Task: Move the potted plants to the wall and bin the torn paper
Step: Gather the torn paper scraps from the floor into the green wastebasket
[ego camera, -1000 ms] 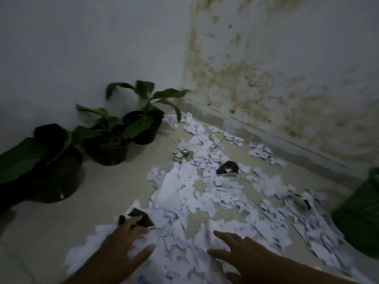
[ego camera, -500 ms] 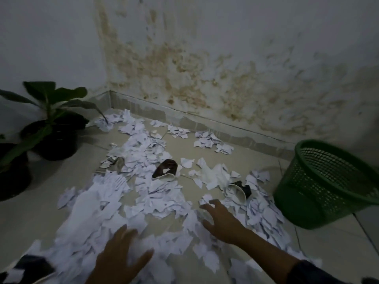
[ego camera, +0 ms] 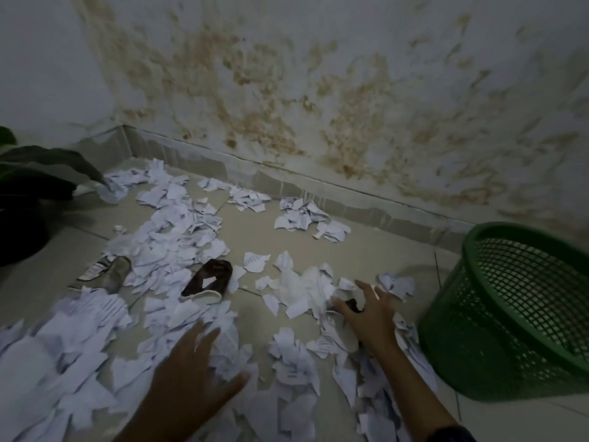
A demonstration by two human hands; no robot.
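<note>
Fingers of the left hand [ego camera: 188,374] lie spread flat on the torn paper [ego camera: 178,237] strewn across the floor; the right hand [ego camera: 371,314] spreads loosely over scraps, grasping nothing. A green basket [ego camera: 510,314] stands just right, a potted plant [ego camera: 28,193] far left by the wall.

Our right hand [ego camera: 369,314] has reached farther out over the torn paper [ego camera: 178,237]. The green bin [ego camera: 516,311] now sits closer, and our view has swung right.

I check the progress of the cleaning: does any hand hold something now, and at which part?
Nothing is held. The left hand and the right hand lie spread, fingers straight, on the torn paper on the floor.
</note>
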